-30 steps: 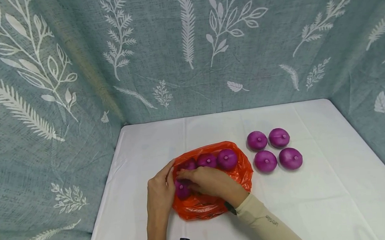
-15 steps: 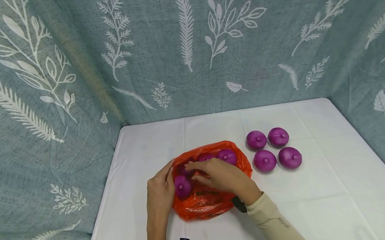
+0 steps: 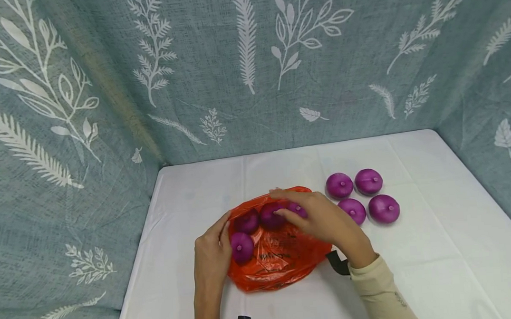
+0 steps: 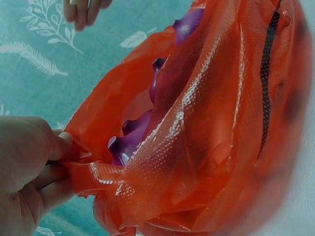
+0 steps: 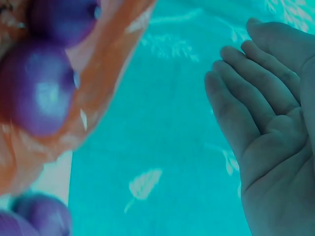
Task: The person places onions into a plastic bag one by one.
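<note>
Cloth of pale beige, a sleeve (image 3: 383, 292), covers the right forearm at the near side of the white table (image 3: 440, 261). Across from it, the left hand (image 3: 212, 252) pinches the rim of an orange-red plastic bag (image 3: 282, 276) between thumb and fingers. Its thin, crinkled film shines where light strikes it and carries dark lettering inside; the bag lies on the table, mouth open upward. I count four purple onions (image 3: 242, 248) in that mouth: one sits beside the left hand, and three follow the far rim, the rightmost partly hidden by the other hand. They are round, smooth and deep violet, with short stubs. The right hand (image 3: 324, 218) hangs over the bag's right end, palm bare, fingers loosely extended, gripping nothing. Past it, right of the bag, four loose onions (image 3: 384, 209) sit close together on the table in two rows of two. Farthest off, a blue-green curtain (image 3: 237, 127) printed with white leaves and fronds hangs behind the table.
</note>
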A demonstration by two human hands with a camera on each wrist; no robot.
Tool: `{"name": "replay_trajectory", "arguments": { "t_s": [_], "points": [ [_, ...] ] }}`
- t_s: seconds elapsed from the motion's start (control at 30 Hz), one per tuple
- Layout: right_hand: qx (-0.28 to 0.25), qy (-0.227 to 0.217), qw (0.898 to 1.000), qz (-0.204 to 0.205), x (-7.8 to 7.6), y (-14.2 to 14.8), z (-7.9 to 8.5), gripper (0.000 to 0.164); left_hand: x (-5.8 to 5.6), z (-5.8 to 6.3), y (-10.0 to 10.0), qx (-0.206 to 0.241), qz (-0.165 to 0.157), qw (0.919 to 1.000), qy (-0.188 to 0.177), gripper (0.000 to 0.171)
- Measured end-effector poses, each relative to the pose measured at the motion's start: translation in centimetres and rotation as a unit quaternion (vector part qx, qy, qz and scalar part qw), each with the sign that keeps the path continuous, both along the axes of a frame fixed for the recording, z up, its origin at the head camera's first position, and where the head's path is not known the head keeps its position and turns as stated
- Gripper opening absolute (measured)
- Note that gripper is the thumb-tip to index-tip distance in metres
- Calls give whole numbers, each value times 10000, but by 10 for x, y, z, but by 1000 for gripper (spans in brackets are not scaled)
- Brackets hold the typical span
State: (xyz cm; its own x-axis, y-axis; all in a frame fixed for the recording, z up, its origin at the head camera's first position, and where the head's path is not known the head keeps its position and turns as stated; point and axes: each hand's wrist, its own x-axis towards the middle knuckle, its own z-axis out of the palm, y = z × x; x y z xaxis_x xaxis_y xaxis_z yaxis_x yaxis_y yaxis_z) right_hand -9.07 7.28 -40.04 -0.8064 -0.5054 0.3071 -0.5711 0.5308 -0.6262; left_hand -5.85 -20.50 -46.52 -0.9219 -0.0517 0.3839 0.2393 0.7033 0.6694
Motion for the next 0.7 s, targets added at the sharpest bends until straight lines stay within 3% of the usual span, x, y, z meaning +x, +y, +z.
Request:
{"name": "replay_trajectory", "arguments": {
  "t_s": [0.3, 0.4, 0.7],
  "points": [
    [-405, 586, 9922, -1024, 5, 46, 5, 53, 2, -1, 1, -10, 50, 10000, -79, 33],
    [-476, 909, 9847, -1408, 7, 62, 4, 58, 2, -2, 2, 9, 51, 10000, -40, 33],
    [-700, 1268, 9596, -2410, 20, 111, 1, 71, 1, -2, 0, -66, 65, 10000, 36, 32]
  ]
}}
